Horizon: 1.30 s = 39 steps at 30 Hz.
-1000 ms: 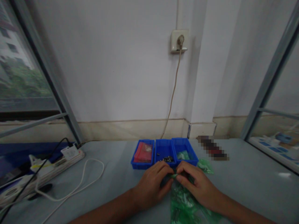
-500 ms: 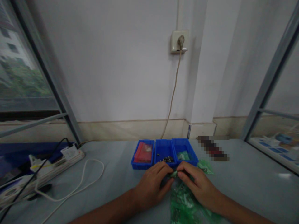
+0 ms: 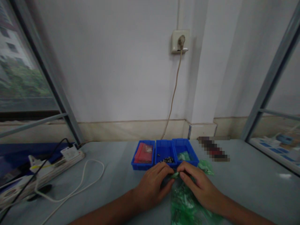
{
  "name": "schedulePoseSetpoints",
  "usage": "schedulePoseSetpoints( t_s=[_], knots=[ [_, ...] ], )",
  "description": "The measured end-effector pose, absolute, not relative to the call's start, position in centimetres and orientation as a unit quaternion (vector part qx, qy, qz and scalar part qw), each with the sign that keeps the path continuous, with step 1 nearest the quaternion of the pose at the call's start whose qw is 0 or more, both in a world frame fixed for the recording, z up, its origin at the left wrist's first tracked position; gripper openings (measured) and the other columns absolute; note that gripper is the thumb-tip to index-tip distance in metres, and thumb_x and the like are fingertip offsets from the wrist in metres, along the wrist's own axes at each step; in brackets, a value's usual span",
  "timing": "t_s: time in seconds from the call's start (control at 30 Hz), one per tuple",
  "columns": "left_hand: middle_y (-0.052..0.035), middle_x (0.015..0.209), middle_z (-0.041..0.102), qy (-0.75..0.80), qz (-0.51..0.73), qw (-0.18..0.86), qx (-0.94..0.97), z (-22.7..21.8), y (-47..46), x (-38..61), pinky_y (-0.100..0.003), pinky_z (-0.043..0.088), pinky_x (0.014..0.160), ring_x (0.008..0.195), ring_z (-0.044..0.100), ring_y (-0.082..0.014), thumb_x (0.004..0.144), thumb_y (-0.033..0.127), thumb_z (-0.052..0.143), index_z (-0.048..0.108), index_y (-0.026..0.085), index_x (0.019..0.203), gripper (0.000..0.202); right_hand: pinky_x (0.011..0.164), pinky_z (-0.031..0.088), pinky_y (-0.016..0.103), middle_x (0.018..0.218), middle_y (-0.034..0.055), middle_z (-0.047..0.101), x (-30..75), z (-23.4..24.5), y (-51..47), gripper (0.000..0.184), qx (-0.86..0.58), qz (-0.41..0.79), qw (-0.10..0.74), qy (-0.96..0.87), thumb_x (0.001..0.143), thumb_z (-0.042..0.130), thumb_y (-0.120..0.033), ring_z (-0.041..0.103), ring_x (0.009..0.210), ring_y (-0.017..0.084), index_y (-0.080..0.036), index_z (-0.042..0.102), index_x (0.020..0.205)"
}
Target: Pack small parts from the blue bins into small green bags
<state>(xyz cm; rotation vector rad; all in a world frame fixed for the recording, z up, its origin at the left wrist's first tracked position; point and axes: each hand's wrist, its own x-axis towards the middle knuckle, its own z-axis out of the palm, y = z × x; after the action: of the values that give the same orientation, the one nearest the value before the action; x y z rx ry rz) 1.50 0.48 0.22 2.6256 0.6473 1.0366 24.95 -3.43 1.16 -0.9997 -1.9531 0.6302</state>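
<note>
Between my fingertips is a small green plastic bag (image 3: pixel 174 175), pinched from both sides. My left hand (image 3: pixel 153 185) is closed on its left edge, and my right hand (image 3: pixel 201 186) grips its right edge. What the bag contains is too small to make out. Under and beside my right hand lies a larger heap of green plastic bags (image 3: pixel 184 207). Just beyond my fingers stand a blue bin with small metal parts (image 3: pixel 167 153), a blue bin with a green packet (image 3: pixel 185 151) and a blue bin with red packets (image 3: pixel 143 154).
Another green bag (image 3: pixel 205 167) lies right of the bins. A pixelated dark object (image 3: pixel 214 149) is near the wall. On the left are a power strip (image 3: pixel 44 178) and a looped white cable (image 3: pixel 82 184). A cord (image 3: pixel 174 90) hangs from the wall socket.
Hardly anything differs. Both hands keep the same pinch on the small green bag, with only a tiny shift of the fingers.
</note>
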Motion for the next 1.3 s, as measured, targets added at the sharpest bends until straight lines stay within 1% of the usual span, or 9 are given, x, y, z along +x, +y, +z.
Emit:
schedulePoseSetpoints(
  t_s=[0.17,0.3,0.53,0.87,1.13,1.3],
  knots=[
    [-0.0093,0.113,0.071,0.218,0.356,0.120,0.901,0.1,0.6,1.5,-0.033,0.057,0.093,0.105,0.068,-0.0235,0.105,0.019,0.060,0.061,0.022,0.123,0.018,0.086,0.052,0.033,0.097,0.0033,0.070,24.9,0.7,-3.2,0.029,-0.405,0.244,0.415,-0.777,0.116,0.047,-0.043,0.068,0.093,0.023,-0.025,0.066,0.103],
    [-0.0099,0.114,0.071,0.218,0.358,0.117,0.900,0.0,0.7,1.5,-0.033,0.058,0.093,0.105,0.068,-0.0238,0.104,0.020,0.060,0.062,0.022,0.121,0.017,0.082,0.053,0.033,0.095,0.0036,0.070,25.0,0.4,-3.0,0.031,-0.407,0.241,0.415,-0.777,0.116,0.046,-0.045,0.068,0.091,0.023,-0.024,0.065,0.102],
    [-0.0091,0.115,0.070,0.221,0.351,0.129,0.900,0.2,0.4,1.5,-0.034,0.056,0.095,0.107,0.067,-0.0242,0.105,0.019,0.061,0.061,0.022,0.122,0.017,0.081,0.050,0.033,0.093,0.0023,0.067,25.2,0.1,-2.8,0.031,-0.402,0.252,0.418,-0.775,0.115,0.047,-0.045,0.066,0.088,0.022,-0.024,0.062,0.098],
    [-0.0100,0.113,0.069,0.217,0.346,0.131,0.903,0.3,0.5,1.5,-0.034,0.056,0.092,0.105,0.066,-0.0247,0.105,0.018,0.058,0.061,0.020,0.119,0.015,0.081,0.048,0.032,0.094,0.0020,0.066,25.1,0.0,-2.7,0.028,-0.400,0.266,0.411,-0.775,0.115,0.051,-0.041,0.066,0.089,0.022,-0.023,0.062,0.096],
    [-0.0093,0.114,0.069,0.223,0.341,0.132,0.904,0.1,0.6,1.4,-0.033,0.055,0.093,0.106,0.066,-0.0244,0.104,0.017,0.059,0.061,0.021,0.120,0.016,0.080,0.046,0.032,0.091,0.0014,0.064,25.2,-0.1,-2.7,0.034,-0.401,0.266,0.407,-0.776,0.115,0.050,-0.048,0.064,0.087,0.022,-0.023,0.061,0.094],
    [-0.0098,0.114,0.069,0.225,0.340,0.125,0.905,0.0,0.6,1.5,-0.034,0.055,0.092,0.106,0.066,-0.0246,0.104,0.017,0.060,0.061,0.020,0.119,0.016,0.078,0.045,0.032,0.089,0.0005,0.063,25.1,-0.1,-2.7,0.035,-0.406,0.267,0.404,-0.775,0.114,0.050,-0.048,0.063,0.084,0.021,-0.023,0.060,0.092]
  ],
)
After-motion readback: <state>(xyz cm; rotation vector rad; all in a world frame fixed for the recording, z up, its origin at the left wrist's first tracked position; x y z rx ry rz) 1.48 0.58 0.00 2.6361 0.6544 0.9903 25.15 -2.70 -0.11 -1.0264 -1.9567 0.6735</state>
